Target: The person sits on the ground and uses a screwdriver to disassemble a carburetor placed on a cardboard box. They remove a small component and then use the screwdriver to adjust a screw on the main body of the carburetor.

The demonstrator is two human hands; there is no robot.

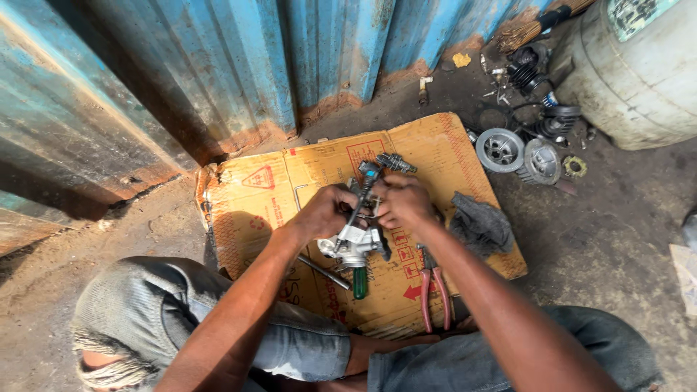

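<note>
Both hands, left hand [324, 212] and right hand [401, 200], are clamped round a small metal carburetor [353, 247] mid-cardboard [465, 152], so I reckon greasy fingers could drop it onto the red pliers [434, 287] near the front edge.

Both hands, left hand [325, 210] and right hand [404, 202], around a grey metal carburettor [353, 245] over flattened cardboard [450, 149].
</note>
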